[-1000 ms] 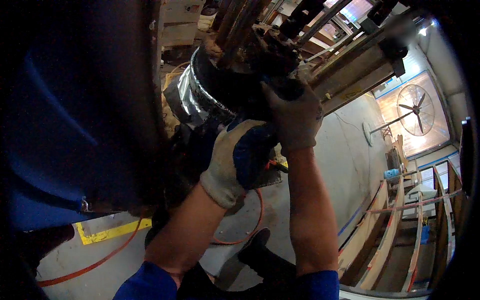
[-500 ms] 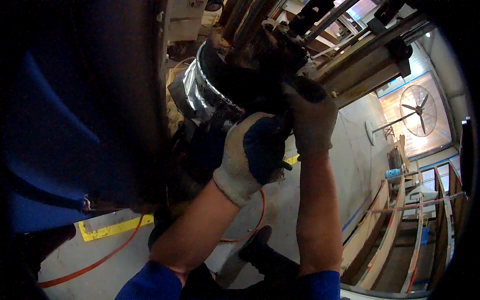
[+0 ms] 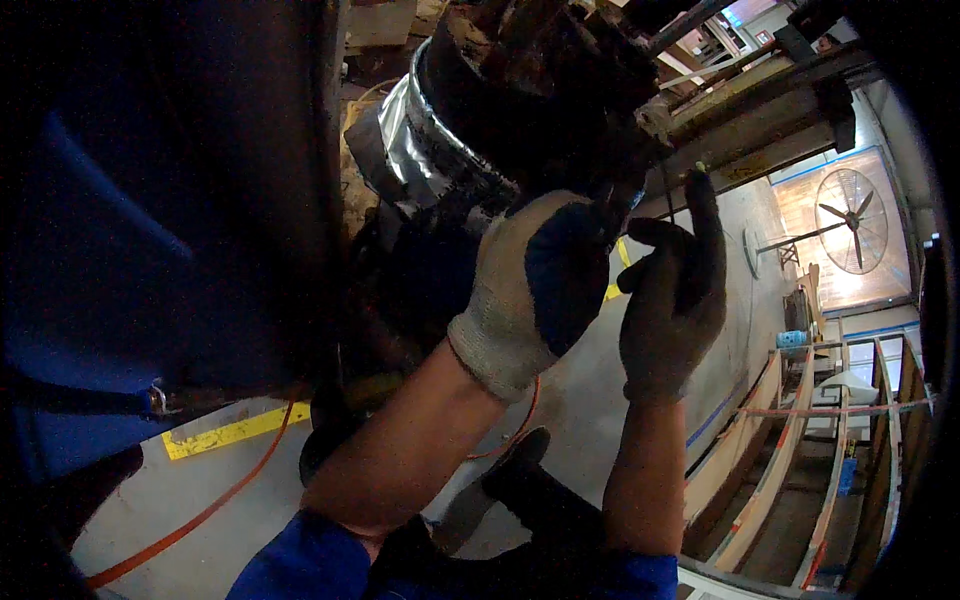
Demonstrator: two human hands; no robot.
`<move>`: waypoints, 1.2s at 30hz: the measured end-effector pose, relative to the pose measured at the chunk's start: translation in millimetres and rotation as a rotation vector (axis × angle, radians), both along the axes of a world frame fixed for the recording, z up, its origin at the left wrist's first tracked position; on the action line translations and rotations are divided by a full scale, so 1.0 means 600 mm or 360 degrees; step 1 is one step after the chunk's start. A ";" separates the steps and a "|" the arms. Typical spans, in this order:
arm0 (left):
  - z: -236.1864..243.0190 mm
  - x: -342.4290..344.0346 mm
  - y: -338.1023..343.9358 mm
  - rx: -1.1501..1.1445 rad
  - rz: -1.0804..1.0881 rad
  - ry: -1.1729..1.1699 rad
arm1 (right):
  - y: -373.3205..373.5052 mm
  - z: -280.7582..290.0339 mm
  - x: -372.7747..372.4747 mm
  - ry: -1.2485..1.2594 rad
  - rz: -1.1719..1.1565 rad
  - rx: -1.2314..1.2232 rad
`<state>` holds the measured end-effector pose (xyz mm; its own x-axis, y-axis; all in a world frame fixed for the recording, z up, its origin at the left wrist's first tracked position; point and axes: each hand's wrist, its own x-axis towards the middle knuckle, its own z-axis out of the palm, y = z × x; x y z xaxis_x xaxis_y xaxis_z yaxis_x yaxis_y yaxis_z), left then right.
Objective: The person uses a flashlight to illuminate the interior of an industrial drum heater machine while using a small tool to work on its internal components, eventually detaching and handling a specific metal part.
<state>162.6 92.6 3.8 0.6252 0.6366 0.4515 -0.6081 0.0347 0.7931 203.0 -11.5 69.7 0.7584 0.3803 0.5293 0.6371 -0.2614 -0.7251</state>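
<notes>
My left hand (image 3: 530, 285), in a pale glove with a dark coated face, is closed at the right underside of a dark, grimy machine head (image 3: 545, 75); what it holds is hidden in shadow. A dented shiny metal band (image 3: 405, 135) wraps the head's lower left, above my left hand. My right hand (image 3: 675, 290), in a similar, shadowed glove, is just right of the left one, fingers apart and index finger raised toward a steel beam (image 3: 750, 120). A thin dark rod (image 3: 668, 190) stands between that finger and the machine.
A large dark blue machine body (image 3: 110, 330) fills the left. An orange hose (image 3: 230, 510) and yellow floor tape (image 3: 225, 435) lie below. At right are a standing fan (image 3: 850, 220) and a rack of wooden ribs (image 3: 800, 450). My feet show at lower middle.
My right hand has come away from beside the machine, lower and further right, and its fingers have spread. My left hand has shifted right and up in view; the machine also sits further right.
</notes>
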 end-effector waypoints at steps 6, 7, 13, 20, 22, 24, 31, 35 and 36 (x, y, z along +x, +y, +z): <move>0.014 -0.007 0.004 0.0221 0.0129 0.0148 | -0.010 -0.034 0.023 -0.0403 0.0063 -0.0233; 0.015 -0.008 0.004 0.0125 0.0082 0.0116 | -0.009 -0.028 0.020 -0.0409 0.0044 -0.0310; 0.022 -0.018 0.005 0.0261 0.0242 0.0007 | -0.005 -0.037 0.037 -0.0676 0.0031 -0.0567; 0.009 -0.007 0.003 -0.0372 -0.0133 -0.0122 | 0.017 -0.036 0.046 -0.0722 0.0052 -0.0537; 0.011 -0.007 0.001 -0.0337 -0.0090 -0.0083 | 0.020 -0.041 0.049 -0.0682 0.0056 -0.0509; 0.008 -0.005 0.006 0.0066 0.0157 0.0029 | 0.025 -0.030 0.034 -0.0663 -0.0031 -0.0674; -0.001 0.001 0.013 0.0302 0.0259 -0.0015 | 0.025 -0.037 0.043 -0.0798 0.0052 -0.0514; 0.000 -0.001 0.007 0.0136 0.0187 -0.0035 | 0.023 -0.024 0.034 -0.0757 -0.0015 -0.0653; 0.002 -0.003 0.009 0.0250 0.0236 0.0025 | 0.021 -0.022 0.033 -0.0731 -0.0021 -0.0668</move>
